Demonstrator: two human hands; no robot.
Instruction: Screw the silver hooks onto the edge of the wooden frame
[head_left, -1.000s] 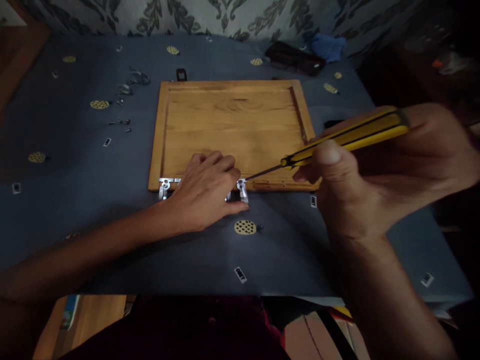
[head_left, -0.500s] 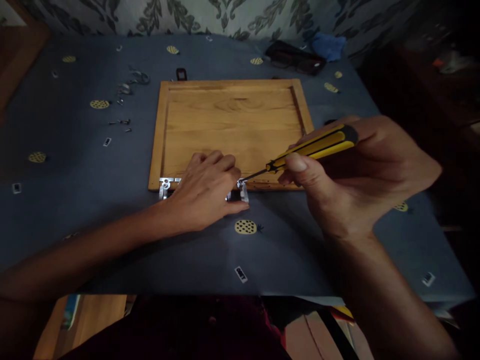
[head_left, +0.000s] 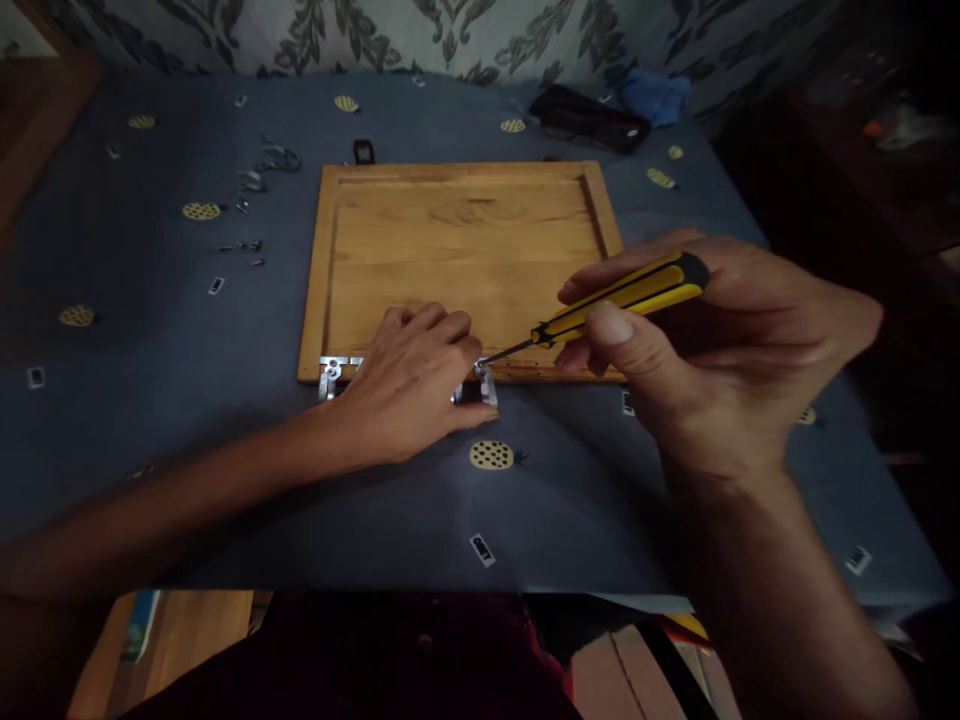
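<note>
A wooden panel (head_left: 465, 250) lies flat on a blue cloth. A metal bracket (head_left: 480, 385) sits along its near edge. My left hand (head_left: 409, 385) rests on the bracket with fingers curled down, pressing it against the wood. My right hand (head_left: 705, 350) grips a yellow and black screwdriver (head_left: 615, 300). Its tip touches the bracket's right end, just beside my left fingertips.
Loose screws and small metal parts (head_left: 251, 215) lie at the back left of the blue cloth (head_left: 150, 400). A dark case (head_left: 589, 115) and a blue rag (head_left: 652, 95) sit at the back right. The table's near edge runs below my forearms.
My right hand has drawn in toward the panel with the screwdriver, and the tip has settled on the bracket's right end. My left hand has stayed in place.
</note>
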